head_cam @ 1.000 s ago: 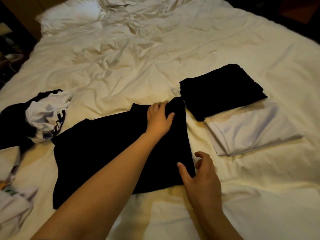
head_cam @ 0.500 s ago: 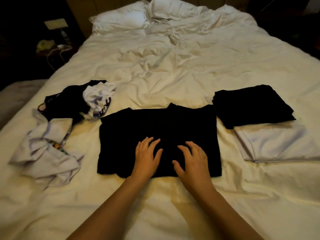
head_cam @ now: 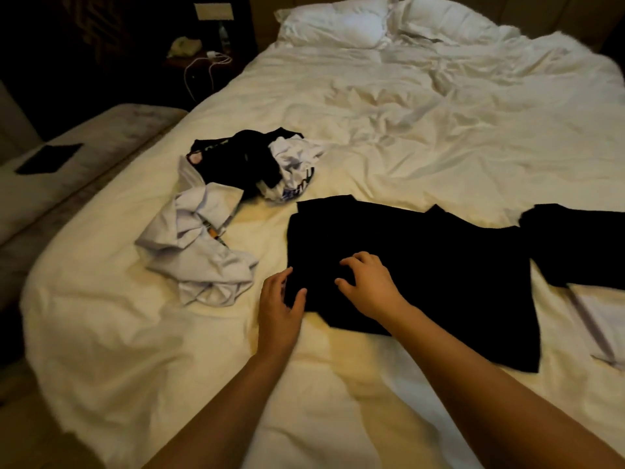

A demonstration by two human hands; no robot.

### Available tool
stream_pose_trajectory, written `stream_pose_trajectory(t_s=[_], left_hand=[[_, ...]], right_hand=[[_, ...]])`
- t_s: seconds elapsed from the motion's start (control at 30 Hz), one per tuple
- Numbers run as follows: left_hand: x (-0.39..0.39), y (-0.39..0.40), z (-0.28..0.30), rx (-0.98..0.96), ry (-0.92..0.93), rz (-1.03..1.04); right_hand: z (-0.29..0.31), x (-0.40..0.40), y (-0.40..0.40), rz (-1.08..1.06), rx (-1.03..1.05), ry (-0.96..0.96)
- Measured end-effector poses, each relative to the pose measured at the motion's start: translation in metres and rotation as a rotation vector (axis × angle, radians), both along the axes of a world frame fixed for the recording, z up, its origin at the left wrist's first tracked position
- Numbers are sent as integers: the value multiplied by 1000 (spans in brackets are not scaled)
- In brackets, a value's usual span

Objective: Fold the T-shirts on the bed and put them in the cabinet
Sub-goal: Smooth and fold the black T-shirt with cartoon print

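Pinching the near-left corner of the black T-shirt (head_cam: 422,265), the left hand (head_cam: 279,308) gripped cloth; the right hand (head_cam: 370,286) rested on it, fingers loosely spread. Shirt lay flat on the bed (head_cam: 406,130). Risk: lifting one corner could drag and undo the fold.

Two white pillows (head_cam: 341,23) are seen at the bed's head edge, a nightstand (head_cam: 199,62) with a white cable (head_cam: 203,67) and bottle (head_cam: 222,35) beyond the far-left corner, a dark flat item (head_cam: 50,158) on the bench (head_cam: 101,137) alongside.
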State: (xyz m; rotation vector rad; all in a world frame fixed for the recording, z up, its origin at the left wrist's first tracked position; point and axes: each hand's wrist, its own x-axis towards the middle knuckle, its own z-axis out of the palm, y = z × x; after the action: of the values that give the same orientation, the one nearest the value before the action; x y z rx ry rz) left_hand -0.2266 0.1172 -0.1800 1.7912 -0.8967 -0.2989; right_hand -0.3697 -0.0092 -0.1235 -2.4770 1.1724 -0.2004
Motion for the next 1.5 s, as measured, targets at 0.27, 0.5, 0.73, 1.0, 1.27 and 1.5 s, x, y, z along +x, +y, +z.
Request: stream_pose_trajectory(t_s=[0.27, 0.5, 0.73, 1.0, 1.27, 1.5], left_hand=[[14, 4, -1, -12, 412, 33], [15, 6, 7, -127, 456, -49], [21, 6, -2, -158, 541, -170], [19, 6, -4, 39, 546, -53], [20, 8, -5, 166, 270, 89], [20, 5, -5, 213, 273, 92]], right_hand=[[8, 81, -43, -50, 39, -32], [11, 128, -84, -28, -41, -59], [11, 149, -122, -11, -99, 68], [22, 163, -131, -14, -53, -161], [6, 163, -133, 47, -14, -49], [5, 168, -139, -66, -136, 68]])
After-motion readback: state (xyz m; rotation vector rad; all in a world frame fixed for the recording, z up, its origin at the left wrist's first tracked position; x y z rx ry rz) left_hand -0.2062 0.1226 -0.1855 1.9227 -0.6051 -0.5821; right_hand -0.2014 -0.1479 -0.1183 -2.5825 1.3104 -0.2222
